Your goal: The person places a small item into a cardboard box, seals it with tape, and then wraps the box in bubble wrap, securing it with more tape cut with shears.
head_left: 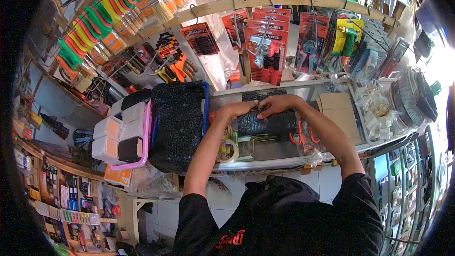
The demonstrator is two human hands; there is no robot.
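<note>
rough glossy black netting point(274, 123), smooth glass countertop point(279, 152), matt brown cardboard point(339, 119), pink plastic basket point(147, 132), wooden rail point(222, 4)

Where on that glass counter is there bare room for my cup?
The glass counter seems bare in two small patches: between the blue basket and the black mesh, beyond the left hand; and between that mesh and the brown cardboard. It is crowded at the right end, with small packets.

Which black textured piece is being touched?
The black piece on the glass counter, under left hand and right hand; others sit in blue basket and pink basket.
</note>
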